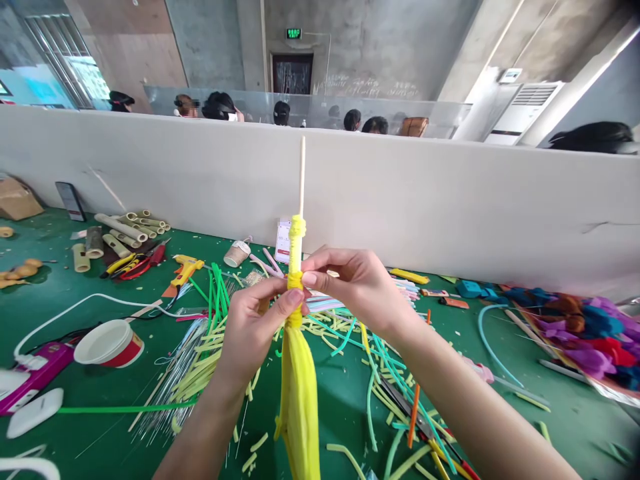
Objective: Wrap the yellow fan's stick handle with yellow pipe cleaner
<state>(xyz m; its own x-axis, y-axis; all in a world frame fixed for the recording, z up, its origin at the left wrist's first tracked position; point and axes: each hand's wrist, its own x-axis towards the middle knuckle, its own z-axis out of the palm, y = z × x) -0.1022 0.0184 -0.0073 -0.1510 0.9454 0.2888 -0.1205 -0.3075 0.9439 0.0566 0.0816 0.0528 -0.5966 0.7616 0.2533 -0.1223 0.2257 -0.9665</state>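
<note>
In the middle of the head view a thin wooden stick (302, 175) stands upright. Bright yellow wrapping (297, 248) covers its lower part, with thicker bands around it. Below hang long, soft yellow strips (300, 400), bundled close together. My left hand (260, 313) grips the wrapped part between thumb and fingers, just above the hanging strips. From the right, my right hand (350, 283) pinches at the yellow band slightly higher up, with thumb and index finger together. Whatever lies between those fingertips is mostly hidden.
Cut foam-like strips (200, 367) and thin wires litter the green table (100, 440). Leftward are a paper cup (110, 343), a yellow glue gun (186, 270), pliers (123, 263), bamboo pieces (130, 230) and a purple power strip (40, 373). Scissors (405, 403) lie right. A white partition (450, 200) stands behind.
</note>
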